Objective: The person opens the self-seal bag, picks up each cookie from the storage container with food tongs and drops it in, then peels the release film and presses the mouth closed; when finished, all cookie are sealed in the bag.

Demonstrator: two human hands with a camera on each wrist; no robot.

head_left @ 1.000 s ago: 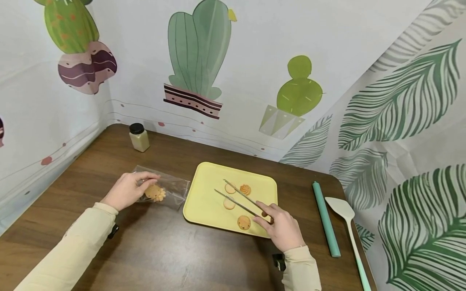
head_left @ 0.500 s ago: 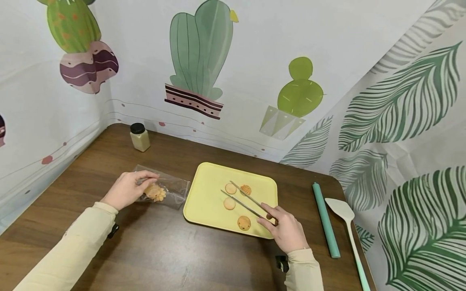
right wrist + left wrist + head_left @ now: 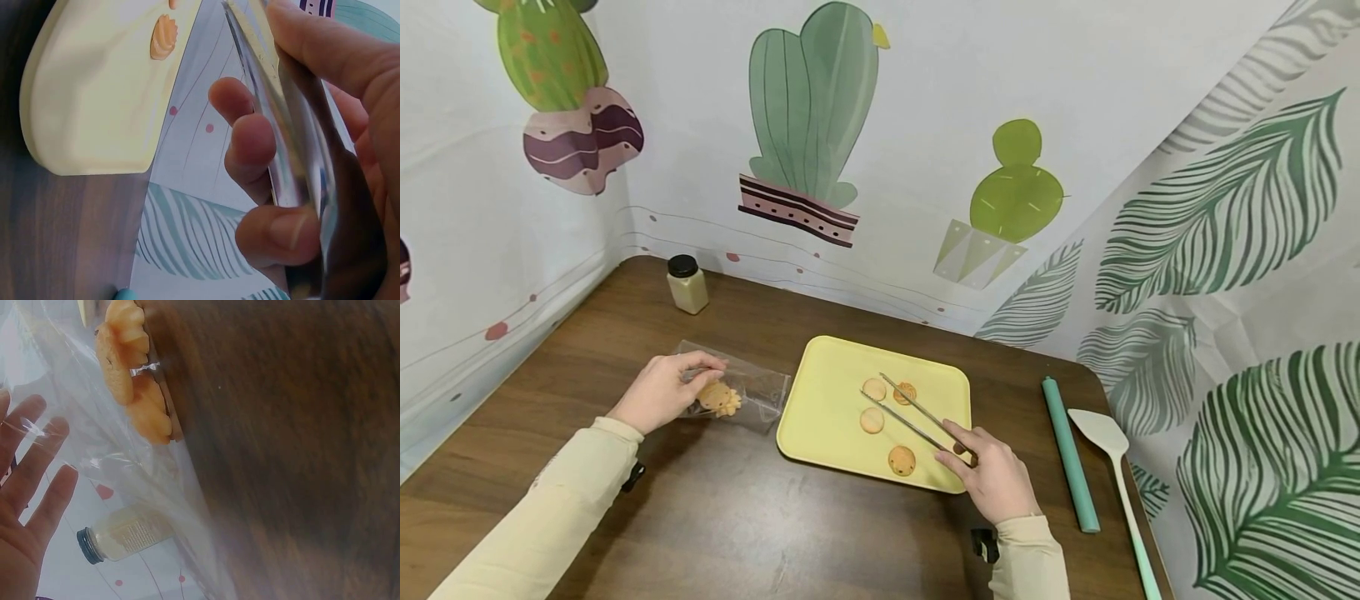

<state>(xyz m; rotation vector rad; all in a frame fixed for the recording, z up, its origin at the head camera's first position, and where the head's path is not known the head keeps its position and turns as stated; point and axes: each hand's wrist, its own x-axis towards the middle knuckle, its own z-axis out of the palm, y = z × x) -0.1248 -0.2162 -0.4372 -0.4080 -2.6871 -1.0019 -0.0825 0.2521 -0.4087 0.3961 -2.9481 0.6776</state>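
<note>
Wood-grain table [image 3: 737, 533] against white walls [image 3: 925, 75] printed with cacti, leaves. Left hand [image 3: 658, 390] pinches clear bag [image 3: 767, 385] of biscuits [image 3: 718, 398], beside yellow tray [image 3: 827, 362]. Right hand [image 3: 1000, 479] grips tongs [image 3: 353, 244], arms apart above tray. Jar [image 3: 688, 292] stands far left; green rod [image 3: 1071, 458], spatula [image 3: 1102, 431] lie right.

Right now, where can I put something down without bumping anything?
There's a bare patch of table in front of the yellow tray, between the sleeves. The tray's left is bare too. It's crowded on the tray's middle and right, with cookies, plus tongs in the right hand; around the left hand and clear bag; and by the green rod and spatula.
</note>
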